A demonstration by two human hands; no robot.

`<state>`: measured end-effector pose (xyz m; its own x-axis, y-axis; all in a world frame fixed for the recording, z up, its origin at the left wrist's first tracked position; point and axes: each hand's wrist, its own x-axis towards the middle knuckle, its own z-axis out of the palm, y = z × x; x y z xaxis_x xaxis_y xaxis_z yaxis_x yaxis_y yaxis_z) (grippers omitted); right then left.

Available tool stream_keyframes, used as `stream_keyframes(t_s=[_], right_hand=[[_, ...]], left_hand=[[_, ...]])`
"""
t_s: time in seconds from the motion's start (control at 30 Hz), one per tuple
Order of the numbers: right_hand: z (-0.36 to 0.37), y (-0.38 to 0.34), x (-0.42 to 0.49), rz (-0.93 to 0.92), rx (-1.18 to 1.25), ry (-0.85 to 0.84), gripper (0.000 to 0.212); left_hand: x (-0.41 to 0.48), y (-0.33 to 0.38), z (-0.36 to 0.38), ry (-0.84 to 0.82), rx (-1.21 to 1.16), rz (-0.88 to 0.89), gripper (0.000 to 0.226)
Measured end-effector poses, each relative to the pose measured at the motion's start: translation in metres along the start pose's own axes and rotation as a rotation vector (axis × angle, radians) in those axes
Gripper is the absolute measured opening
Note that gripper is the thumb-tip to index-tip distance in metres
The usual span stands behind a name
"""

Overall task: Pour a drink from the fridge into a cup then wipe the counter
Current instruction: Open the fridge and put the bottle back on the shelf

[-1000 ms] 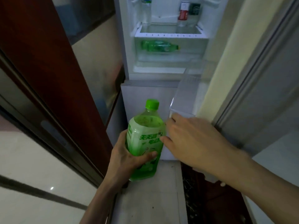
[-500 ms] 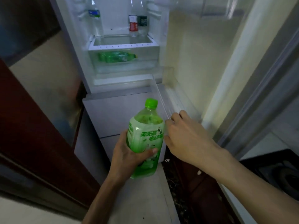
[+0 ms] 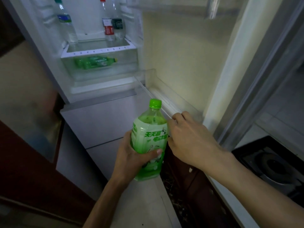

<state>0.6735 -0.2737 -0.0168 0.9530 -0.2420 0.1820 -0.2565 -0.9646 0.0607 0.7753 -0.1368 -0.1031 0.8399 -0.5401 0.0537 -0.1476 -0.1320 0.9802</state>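
Green tea bottle [image 3: 148, 142], capped and nearly full, is held upright before the open fridge [image 3: 98, 119], low in mid-view. The left hand [image 3: 130, 160] wraps its lower body, thumb across the label. That full, it is probably weighty, and thin chilled plastic may be slick and give when squeezed, so the labelled middle looks the surest hold. The right hand [image 3: 189, 139] lies just beside it, fingers bent at the door shelf [image 3: 181, 99] rim; whether they grip it I cannot tell.
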Motion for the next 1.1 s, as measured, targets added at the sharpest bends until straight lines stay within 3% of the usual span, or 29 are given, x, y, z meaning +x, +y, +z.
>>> stream_keyframes(t_s=[0.43,0.57,1.1], right_hand=[[0.006,0.018,0.006,-0.005,0.104,0.038,0.024],[0.012,0.019,0.019,-0.007,0.201,0.019,0.023],[0.024,0.013,0.080,-0.031,0.343,-0.027,0.024]], left_hand=[[0.008,0.004,0.017,0.021,0.033,-0.009,0.070],[0.015,0.005,0.012,0.071,0.051,-0.013,0.079],[0.047,0.010,-0.004,0.280,0.164,-0.006,0.075]])
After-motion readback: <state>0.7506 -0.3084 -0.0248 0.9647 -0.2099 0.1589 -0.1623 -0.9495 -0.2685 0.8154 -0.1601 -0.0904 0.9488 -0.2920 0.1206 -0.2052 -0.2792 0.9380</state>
